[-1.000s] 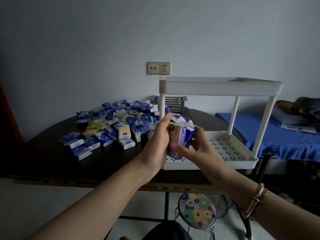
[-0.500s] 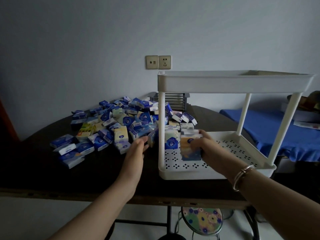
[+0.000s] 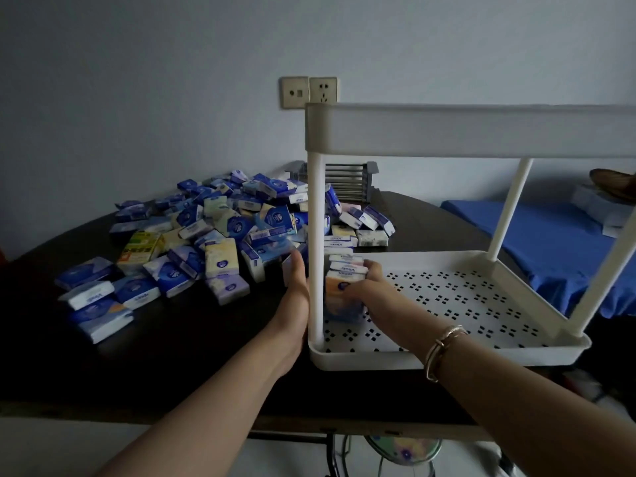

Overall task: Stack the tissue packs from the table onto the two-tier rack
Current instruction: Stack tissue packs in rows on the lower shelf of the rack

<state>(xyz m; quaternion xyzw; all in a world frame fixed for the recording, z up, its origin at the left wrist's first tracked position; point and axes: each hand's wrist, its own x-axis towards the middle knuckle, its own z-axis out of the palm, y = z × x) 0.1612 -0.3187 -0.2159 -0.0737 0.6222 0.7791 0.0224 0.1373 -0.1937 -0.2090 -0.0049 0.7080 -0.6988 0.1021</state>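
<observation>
A white two-tier rack [image 3: 457,352] stands on the dark table [image 3: 172,356]. Inside its lower tray, at the near left corner, my right hand [image 3: 364,287] grips a row of upright tissue packs [image 3: 344,280] against the left wall. My left hand [image 3: 296,290] lies outside the rack beside the front left post, fingers straight, reaching toward the pile of blue, white and yellow tissue packs [image 3: 220,235] spread over the table's left and back. Its fingertips touch a pack at the pile's edge. The upper tier's inside is hidden from this angle.
A grey slatted holder [image 3: 344,180] sits behind the pile near the wall. A wall socket [image 3: 308,91] is above it. A bed with a blue sheet [image 3: 550,242] lies to the right. A flowered stool [image 3: 406,452] stands under the table's front edge.
My right hand carried the held packs into the lower tray and set them at its left side. My left hand let go and moved left, outside the post, toward the pile.
</observation>
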